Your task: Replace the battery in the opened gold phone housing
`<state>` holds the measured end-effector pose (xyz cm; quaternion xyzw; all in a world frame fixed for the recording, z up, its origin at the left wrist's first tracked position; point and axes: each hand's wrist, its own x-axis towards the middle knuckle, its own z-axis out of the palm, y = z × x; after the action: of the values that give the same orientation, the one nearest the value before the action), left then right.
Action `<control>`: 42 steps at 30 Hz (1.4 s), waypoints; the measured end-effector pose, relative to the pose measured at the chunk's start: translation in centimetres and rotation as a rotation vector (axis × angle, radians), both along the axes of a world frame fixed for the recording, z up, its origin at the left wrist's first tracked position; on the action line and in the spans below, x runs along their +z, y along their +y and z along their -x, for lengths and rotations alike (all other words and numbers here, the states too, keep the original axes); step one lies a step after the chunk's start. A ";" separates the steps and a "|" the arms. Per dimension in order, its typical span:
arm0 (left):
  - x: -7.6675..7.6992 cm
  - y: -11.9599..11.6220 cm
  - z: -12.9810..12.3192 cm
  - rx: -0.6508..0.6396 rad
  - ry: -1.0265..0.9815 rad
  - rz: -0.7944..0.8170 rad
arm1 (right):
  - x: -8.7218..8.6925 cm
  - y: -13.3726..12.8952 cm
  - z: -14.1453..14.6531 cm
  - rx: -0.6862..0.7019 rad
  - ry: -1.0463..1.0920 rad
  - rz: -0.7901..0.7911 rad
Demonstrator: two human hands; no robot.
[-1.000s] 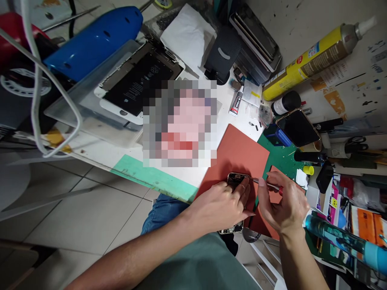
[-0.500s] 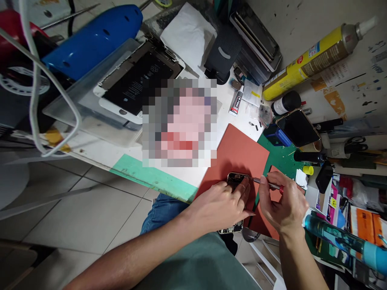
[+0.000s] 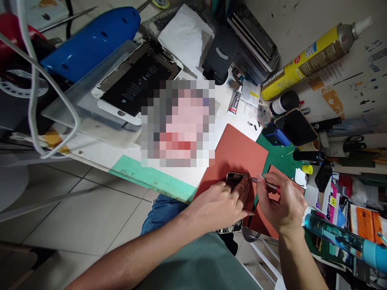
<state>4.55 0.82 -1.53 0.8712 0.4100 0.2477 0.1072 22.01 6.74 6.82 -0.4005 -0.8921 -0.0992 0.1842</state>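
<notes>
My left hand (image 3: 225, 203) lies over an opened phone (image 3: 231, 229), its fingers pressing on the upper part and its thumb reaching across to the right side. Most of the phone's inside is hidden beneath that hand; bare components show at the top and bottom ends. My right hand (image 3: 282, 201) pinches a thin screwdriver (image 3: 253, 180) with a metal shaft and a red end. Its tip meets the phone's upper right edge, beside my left fingertips; the exact contact point is too small to see. Under the phone is a reddish-brown mat (image 3: 238, 149).
At the left, a detached phone screen (image 3: 109, 90) rests on a clear plastic lid, near a blue tool (image 3: 93, 44). A glue tube (image 3: 234, 102) and yellow spray can (image 3: 305, 58) lie farther back. A phone on a stand (image 3: 296, 127) and a blue bottle (image 3: 335, 233) are right.
The view has shifted very slightly. Both hands keep nearly the same pose, with the screwdriver still at the phone's upper right edge.
</notes>
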 end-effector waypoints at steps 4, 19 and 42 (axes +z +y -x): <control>0.0 0.1 0.0 -0.017 0.012 0.014 | -0.1 0.0 0.1 -0.014 -0.003 0.001; 0.1 0.0 0.1 0.025 0.021 -0.031 | -1.2 -0.1 -1.2 -0.024 0.034 -0.033; 1.5 -0.8 2.2 0.379 -0.542 -0.090 | -3.6 -11.8 -11.5 -0.765 0.848 0.032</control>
<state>2.37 0.00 -0.05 0.6859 0.5099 0.5037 0.1258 33.52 -5.08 3.22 -0.7023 -0.5332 0.0239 0.4710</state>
